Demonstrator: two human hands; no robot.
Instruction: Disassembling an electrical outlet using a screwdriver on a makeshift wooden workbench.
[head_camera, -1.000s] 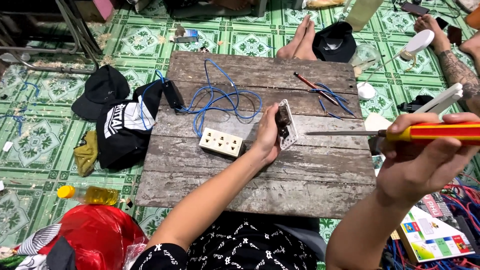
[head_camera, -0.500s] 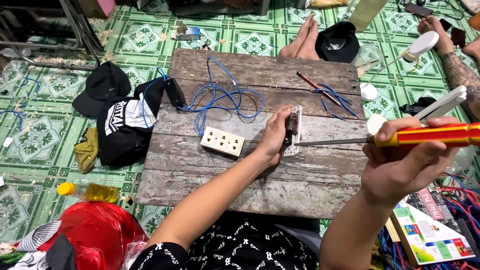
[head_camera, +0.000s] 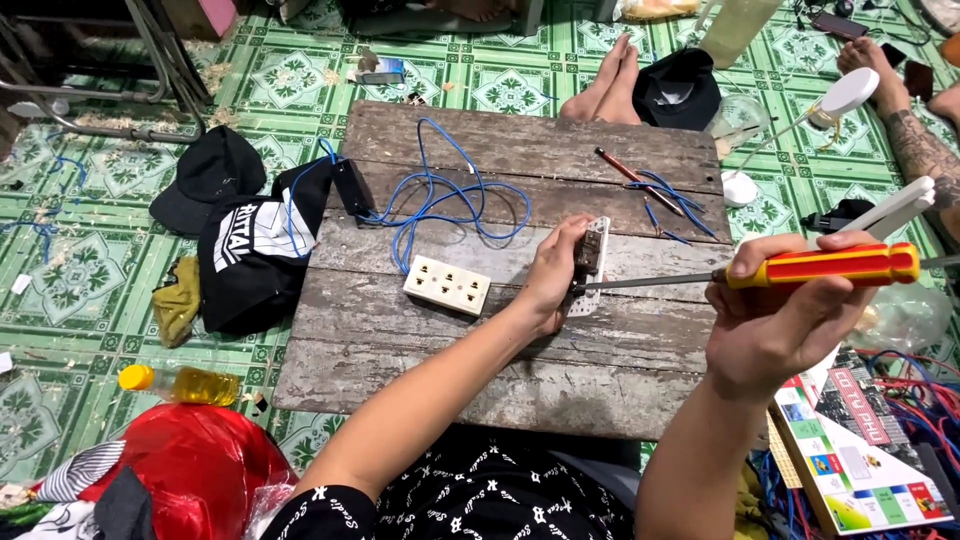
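Head view shows the right hand (head_camera: 775, 320) wrapped tight around the long screwdriver with a red and yellow handle (head_camera: 820, 266), which lies flat and points left, its thin metal tip at the small white switch plate (head_camera: 592, 265). That plate stands on its edge near the middle of the old grey wooden board (head_camera: 520, 380), pinched in the curled left hand (head_camera: 555, 275). Just left sits the cream plastic socket block (head_camera: 447, 285), with looped blue wire (head_camera: 450, 200) behind it and bare wood toward the near edge.

Screwdriver handle (head_camera: 825, 265): I see yellow with red stripes.
Cable (head_camera: 440, 200): blue.
Socket block (head_camera: 447, 285): cream.
Bench (head_camera: 480, 340): weathered grey wood.
Floor (head_camera: 290, 80): green patterned tiles.
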